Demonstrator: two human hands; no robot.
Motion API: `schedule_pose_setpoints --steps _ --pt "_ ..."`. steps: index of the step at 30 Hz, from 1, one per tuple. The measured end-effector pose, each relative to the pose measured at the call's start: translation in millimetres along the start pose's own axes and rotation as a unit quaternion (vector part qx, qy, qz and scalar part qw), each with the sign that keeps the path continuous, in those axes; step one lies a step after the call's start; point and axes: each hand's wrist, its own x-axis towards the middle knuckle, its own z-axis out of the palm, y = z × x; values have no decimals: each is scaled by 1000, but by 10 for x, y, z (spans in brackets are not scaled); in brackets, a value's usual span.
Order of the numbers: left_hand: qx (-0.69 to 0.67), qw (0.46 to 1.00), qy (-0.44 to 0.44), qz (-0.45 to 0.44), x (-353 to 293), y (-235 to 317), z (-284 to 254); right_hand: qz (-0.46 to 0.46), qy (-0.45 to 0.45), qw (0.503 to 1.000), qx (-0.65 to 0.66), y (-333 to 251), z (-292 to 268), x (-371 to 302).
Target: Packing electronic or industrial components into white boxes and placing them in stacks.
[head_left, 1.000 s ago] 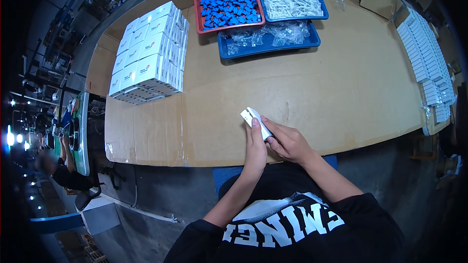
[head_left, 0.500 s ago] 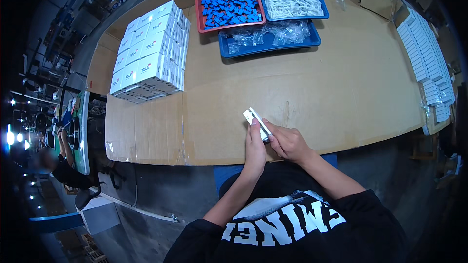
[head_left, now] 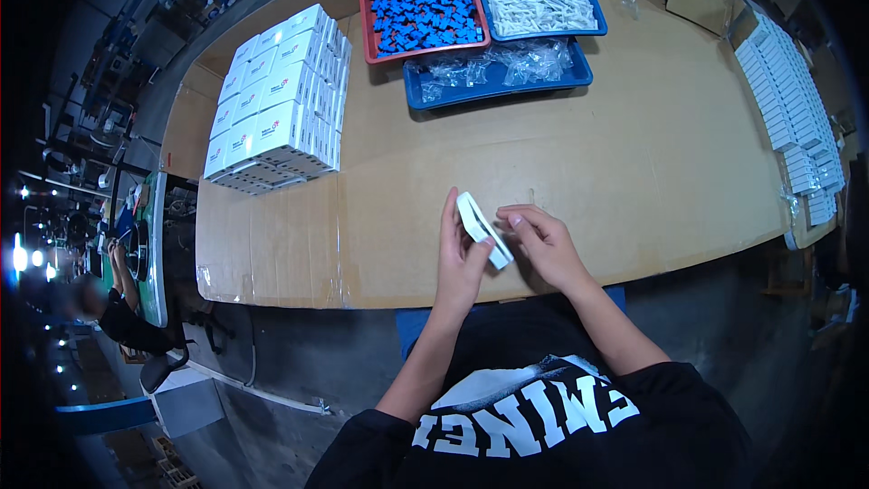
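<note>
A slim white box [head_left: 471, 217] is gripped in my left hand [head_left: 460, 264], over the near middle of the table. It stands tilted on edge, with a dark gap along its side. My left thumb presses its near part while the fingers support it from the left. Just right of the box, my right hand [head_left: 548, 249] is apart from it, fingers loosely bent and nothing visible in them.
A stack of white boxes [head_left: 272, 109] stands at left on the cardboard-covered table [head_left: 407, 244]. Behind are a red tray [head_left: 366, 14] of blue pieces, a blue tray [head_left: 601, 18] of white sticks, and another blue tray [head_left: 507, 98] of clear plastic. More white boxes [head_left: 787, 100] line the right edge.
My right hand has come off the white box and moved slightly right. The left hand has turned the box, so its broader side and dark gap now show.
</note>
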Motion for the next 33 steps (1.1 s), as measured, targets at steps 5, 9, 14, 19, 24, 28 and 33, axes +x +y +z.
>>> schedule_pose_setpoints --steps 5,9,14,19,24,28,33 --pt "132 979 -70 137 0 55 26 183 -63 972 130 -265 -76 -23" --pt "151 966 -108 179 9 4 6 106 -48 988 101 -226 17 -62" --pt "-60 997 -39 39 -54 89 183 49 -73 994 58 -300 83 -144" --pt "-4 993 -8 119 -18 5 240 -109 -17 990 -93 -394 248 -229" --pt "-72 989 -4 130 -22 -45 269 -112 23 988 -108 -375 366 -312" --pt "-79 987 6 138 -57 -9 311 -125 30 988 -91 -370 395 -336" --pt "-69 986 10 150 -92 16 319 -157 30 982 -104 -341 422 -357"
